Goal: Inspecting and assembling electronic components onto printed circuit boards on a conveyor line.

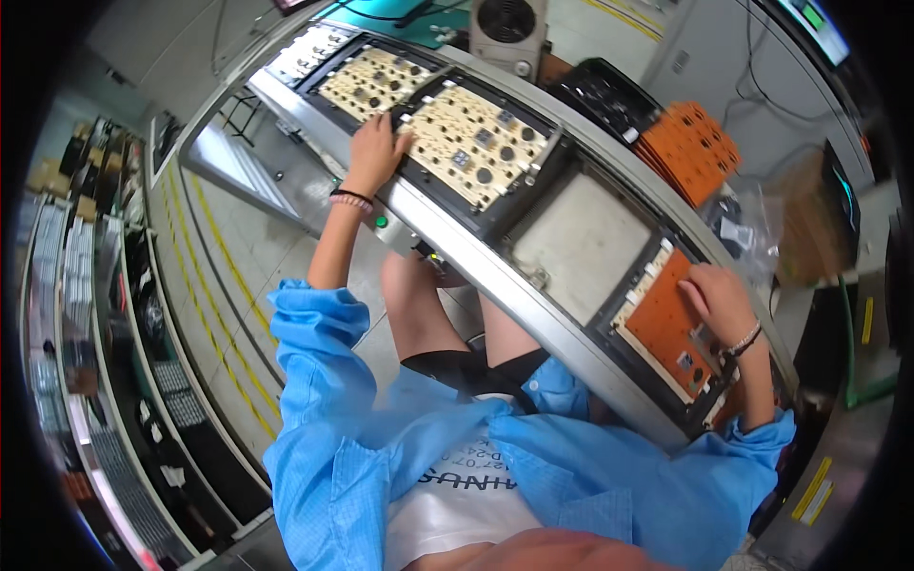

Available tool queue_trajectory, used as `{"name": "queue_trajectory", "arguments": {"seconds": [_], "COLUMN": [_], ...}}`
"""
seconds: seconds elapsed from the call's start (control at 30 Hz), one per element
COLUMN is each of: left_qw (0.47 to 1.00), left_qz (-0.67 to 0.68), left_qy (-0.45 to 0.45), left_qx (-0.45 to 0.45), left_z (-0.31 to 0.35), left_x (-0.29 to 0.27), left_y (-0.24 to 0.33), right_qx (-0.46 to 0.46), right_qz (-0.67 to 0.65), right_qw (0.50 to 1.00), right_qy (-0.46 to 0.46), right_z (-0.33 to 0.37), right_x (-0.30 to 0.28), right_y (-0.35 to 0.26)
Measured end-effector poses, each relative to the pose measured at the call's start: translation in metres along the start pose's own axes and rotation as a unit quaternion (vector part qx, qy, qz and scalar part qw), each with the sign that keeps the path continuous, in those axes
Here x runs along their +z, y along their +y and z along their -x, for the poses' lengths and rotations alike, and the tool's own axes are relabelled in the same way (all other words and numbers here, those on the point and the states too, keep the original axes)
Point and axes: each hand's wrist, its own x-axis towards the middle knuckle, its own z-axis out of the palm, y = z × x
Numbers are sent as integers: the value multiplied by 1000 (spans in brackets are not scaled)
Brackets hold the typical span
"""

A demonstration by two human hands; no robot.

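Observation:
My left hand (374, 157) rests on the near edge of the line, fingers extended and thumb apart, between two cream fixture plates. One cream plate (367, 81), dotted with dark parts, sits at the far left. The larger cream plate (481, 143), with round and square dark pieces, lies just right of my fingertips. My right hand (721, 303) is bent over the far right edge of an orange panel (662, 309), its fingers curled onto it; some fingertips are hidden. That panel lies over a cream plate (628, 303) in a black frame at the right.
Between the frames is a pale flat bay (586, 243). A metal rail (457, 238) with a green button (381, 222) runs in front of me. Behind stand a black tray (605, 95), stacked orange panels (687, 147) and a fan unit (507, 33). Shelves (114, 333) line the left.

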Motion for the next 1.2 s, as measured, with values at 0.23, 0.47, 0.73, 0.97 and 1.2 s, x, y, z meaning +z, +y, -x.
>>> {"name": "queue_trajectory", "arguments": {"seconds": [0.23,0.47,0.73,0.97,1.2], "left_qw": [1000,997,988,981,991], "left_qz": [5,71,78,122,46], "left_qy": [17,-22,-61,-80,-17], "left_qx": [10,37,118,125,126], "left_z": [2,9,-7,-8,-8], "left_x": [-5,-57,-61,-60,-58], "left_y": [15,20,-13,-21,-13], "right_qx": [-86,-128,13,55,44], "right_qz": [-27,88,216,108,39], "right_qw": [996,977,973,989,998], "right_qy": [-11,146,-76,-85,27], "right_z": [-60,-229,-464,-496,-491], "right_x": [-8,-38,39,62,59], "right_y": [7,28,10,4,1]}}
